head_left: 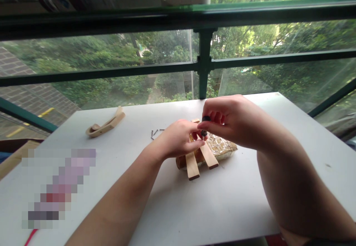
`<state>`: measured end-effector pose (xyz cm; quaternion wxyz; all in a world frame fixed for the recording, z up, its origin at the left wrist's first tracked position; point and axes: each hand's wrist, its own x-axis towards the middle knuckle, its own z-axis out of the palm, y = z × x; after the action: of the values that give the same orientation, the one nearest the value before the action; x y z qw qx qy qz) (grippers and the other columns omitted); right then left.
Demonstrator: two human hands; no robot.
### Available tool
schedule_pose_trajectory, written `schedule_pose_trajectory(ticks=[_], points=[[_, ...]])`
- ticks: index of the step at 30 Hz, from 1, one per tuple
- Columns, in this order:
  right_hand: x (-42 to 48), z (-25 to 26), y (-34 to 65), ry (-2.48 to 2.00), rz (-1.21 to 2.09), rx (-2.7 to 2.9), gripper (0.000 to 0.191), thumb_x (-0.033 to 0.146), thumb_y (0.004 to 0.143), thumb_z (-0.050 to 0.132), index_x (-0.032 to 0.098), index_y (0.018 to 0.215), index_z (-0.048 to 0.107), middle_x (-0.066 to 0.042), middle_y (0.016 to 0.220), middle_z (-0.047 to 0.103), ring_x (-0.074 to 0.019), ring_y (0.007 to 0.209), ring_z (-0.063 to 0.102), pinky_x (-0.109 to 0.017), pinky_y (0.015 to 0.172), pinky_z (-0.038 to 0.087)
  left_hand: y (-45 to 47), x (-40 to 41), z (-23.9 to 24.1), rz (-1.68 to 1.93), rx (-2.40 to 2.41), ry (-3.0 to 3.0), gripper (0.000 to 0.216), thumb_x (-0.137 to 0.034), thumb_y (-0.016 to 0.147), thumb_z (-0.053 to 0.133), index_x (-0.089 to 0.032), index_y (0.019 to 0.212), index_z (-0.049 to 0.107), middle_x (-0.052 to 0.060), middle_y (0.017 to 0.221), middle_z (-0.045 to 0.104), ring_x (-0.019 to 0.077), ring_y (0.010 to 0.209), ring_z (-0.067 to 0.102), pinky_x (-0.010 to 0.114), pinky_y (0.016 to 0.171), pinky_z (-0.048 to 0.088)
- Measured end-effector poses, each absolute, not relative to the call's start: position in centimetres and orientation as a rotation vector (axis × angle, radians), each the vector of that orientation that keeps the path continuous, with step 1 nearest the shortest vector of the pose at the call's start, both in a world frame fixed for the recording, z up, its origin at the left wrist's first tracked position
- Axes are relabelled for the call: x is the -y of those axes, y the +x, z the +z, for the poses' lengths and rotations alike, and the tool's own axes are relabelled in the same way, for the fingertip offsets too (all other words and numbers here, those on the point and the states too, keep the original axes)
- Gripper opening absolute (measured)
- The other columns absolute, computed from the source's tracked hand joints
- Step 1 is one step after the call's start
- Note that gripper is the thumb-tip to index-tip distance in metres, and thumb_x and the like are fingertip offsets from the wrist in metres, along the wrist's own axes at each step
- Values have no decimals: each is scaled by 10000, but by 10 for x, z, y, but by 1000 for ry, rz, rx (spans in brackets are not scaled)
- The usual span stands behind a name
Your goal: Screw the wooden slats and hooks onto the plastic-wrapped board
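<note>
My left hand is curled over a small wooden frame made of flat slats that rests on the white table. Its fingers press on the upper slats. My right hand hovers just above and to the right, pinching a small dark tool whose tip points down at the frame's top. A clear bag of wooden pieces lies under and behind the frame, partly hidden by my right wrist.
A curved wooden part lies at the table's back left. A few small nails are scattered behind my left hand. A blurred patch covers the near left. Behind the table's back edge a window with green bars runs across.
</note>
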<state>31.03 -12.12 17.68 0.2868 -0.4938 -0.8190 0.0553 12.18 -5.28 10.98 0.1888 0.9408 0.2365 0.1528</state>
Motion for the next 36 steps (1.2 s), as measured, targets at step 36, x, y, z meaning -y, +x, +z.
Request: schedule_pose_trajectory(ticks=[36], points=[[121, 176, 307, -1327, 139, 2254, 94, 284, 831, 617, 221, 807, 684, 40, 686, 645, -88, 610, 538, -240, 570, 376, 122, 47, 103, 460, -625, 2657, 116, -272, 861, 605, -223, 889, 707, -15, 876, 696, 139, 783, 596, 242, 708, 410]])
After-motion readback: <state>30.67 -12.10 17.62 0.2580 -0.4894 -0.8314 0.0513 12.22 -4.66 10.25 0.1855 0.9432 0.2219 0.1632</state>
